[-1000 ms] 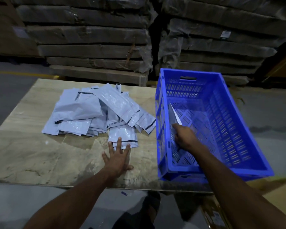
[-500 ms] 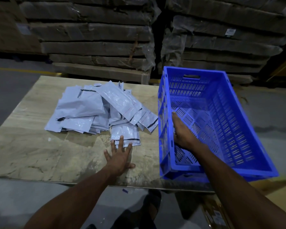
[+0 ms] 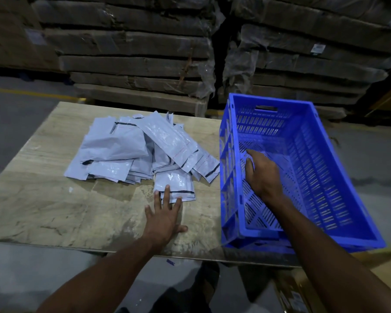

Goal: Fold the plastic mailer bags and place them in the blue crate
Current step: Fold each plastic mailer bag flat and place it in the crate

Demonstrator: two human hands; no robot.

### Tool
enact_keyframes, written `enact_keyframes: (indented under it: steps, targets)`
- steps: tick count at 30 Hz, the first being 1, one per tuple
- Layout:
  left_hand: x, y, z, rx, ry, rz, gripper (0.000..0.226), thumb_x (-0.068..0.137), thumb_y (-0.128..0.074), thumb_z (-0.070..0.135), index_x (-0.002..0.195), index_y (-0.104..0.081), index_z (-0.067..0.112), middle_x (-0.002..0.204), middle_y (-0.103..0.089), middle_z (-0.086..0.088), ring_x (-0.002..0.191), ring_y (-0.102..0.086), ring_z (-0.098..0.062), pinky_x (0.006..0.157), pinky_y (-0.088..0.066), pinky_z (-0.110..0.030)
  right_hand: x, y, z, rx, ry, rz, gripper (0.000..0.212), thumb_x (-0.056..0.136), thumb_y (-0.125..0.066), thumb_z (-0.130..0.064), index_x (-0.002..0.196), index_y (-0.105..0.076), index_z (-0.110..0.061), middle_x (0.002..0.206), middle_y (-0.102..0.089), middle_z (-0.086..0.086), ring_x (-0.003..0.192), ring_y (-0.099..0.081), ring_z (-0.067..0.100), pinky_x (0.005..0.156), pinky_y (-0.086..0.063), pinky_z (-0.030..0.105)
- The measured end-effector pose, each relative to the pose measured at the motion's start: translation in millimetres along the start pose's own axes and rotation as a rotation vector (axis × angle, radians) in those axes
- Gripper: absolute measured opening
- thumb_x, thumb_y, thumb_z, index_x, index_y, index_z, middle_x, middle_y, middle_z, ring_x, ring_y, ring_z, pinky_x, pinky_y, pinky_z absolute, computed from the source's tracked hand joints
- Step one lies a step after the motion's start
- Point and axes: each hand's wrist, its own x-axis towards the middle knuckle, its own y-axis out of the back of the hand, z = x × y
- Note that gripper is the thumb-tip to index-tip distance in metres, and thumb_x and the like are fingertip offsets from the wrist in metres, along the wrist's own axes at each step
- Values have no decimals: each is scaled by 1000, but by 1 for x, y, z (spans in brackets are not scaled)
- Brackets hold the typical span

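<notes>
The mailers (image 3: 142,152) are being kept in a loose grey heap on the table (image 3: 43,199), just left of the crate (image 3: 339,199). The nearest mailer (image 3: 176,186) is being touched by the spread, flat fingers of the left hand (image 3: 165,220). The right hand (image 3: 263,175) is being held inside the crate, fingers curled downward; whether anything is being gripped cannot be told. Wrapped stacks (image 3: 131,53) are being stored behind the crate.

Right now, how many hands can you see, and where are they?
2. The left hand lies flat on the beige stone-look table, its fingertips touching the nearest grey plastic mailer bag. The right hand reaches inside the blue plastic crate.
</notes>
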Motion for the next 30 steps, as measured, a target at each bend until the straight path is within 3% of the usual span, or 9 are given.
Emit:
enact_keyframes:
  steps: [4,6,10,15,20,24,27,30]
  targets:
    - [-7,-18,-28,-22,-74,240,97,89,-53,73,165,-17,24,168,28,-11,158,3,-43,117,-33,-62,21,9,-31,-42,218,86,31,95,-58,-6,125,-63,0,112,-70,20,93,-68,40,71,-58,49]
    - [-11,-26,-50,-31,-106,263,91,95,-54,66,164,-20,18,169,23,-13,158,-1,-42,119,-34,-58,28,3,-53,-42,299,97,30,93,-61,-4,122,-63,0,114,-70,20,93,-69,40,71,-59,49]
    - [-22,-28,-91,30,-68,270,83,95,-32,68,156,-35,12,171,-7,-19,154,-22,-44,113,-41,-60,33,-19,-101,-4,403,85,31,88,-65,2,119,-66,1,119,-70,18,99,-69,37,77,-59,44]
    - [-41,-36,-134,49,-61,322,76,101,-26,67,158,-37,17,172,-7,-19,154,-21,-45,113,-35,-62,9,-70,-144,37,415,-18,36,85,-73,-3,121,-68,-2,123,-70,15,103,-70,32,79,-57,39]
    - [-44,-40,-141,52,-37,315,75,101,-28,67,161,-33,23,173,-5,-13,156,-19,-41,117,-29,-63,-50,-138,-134,-74,454,-269,29,83,-65,-6,112,-67,-3,121,-67,19,101,-67,38,78,-56,45]
    - [-43,-43,-141,64,-31,326,75,102,-25,66,163,-28,24,174,-4,-11,158,-10,-37,122,-17,-60,-72,-162,-115,-259,390,-475,46,69,-74,-1,114,-68,-7,134,-62,19,126,-57,40,95,-50,56]
    - [-43,-43,-140,68,-21,331,75,102,-25,66,164,-25,24,173,-5,-11,159,-6,-36,123,-8,-56,-66,-166,-109,-364,384,-525,62,53,-86,-6,113,-68,-3,135,-60,22,127,-55,43,96,-50,57]
    - [-42,-45,-140,70,-17,328,75,102,-26,65,164,-23,24,173,-4,-12,159,-4,-36,123,-7,-56,-53,-175,-104,-402,406,-502,45,63,-81,2,106,-69,0,129,-63,25,119,-59,45,93,-51,56]
